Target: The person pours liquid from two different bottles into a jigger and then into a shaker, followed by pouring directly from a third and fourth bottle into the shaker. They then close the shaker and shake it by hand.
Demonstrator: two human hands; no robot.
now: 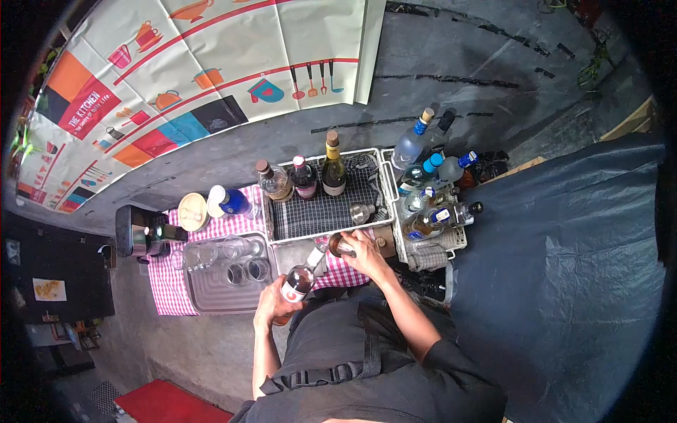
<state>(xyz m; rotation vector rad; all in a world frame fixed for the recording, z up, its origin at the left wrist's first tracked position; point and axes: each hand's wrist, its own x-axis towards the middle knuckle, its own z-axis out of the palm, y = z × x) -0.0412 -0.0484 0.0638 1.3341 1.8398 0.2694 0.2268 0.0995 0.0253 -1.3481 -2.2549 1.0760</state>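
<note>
In the head view, the left hand was grasping a white-labelled bottle, its long axis running from seven o'clock at the base to one o'clock at the neck. The right hand, nearer that neck, had its grip around a small dark vessel, just beyond the bottle's mouth; contact between them could not be told.
</note>
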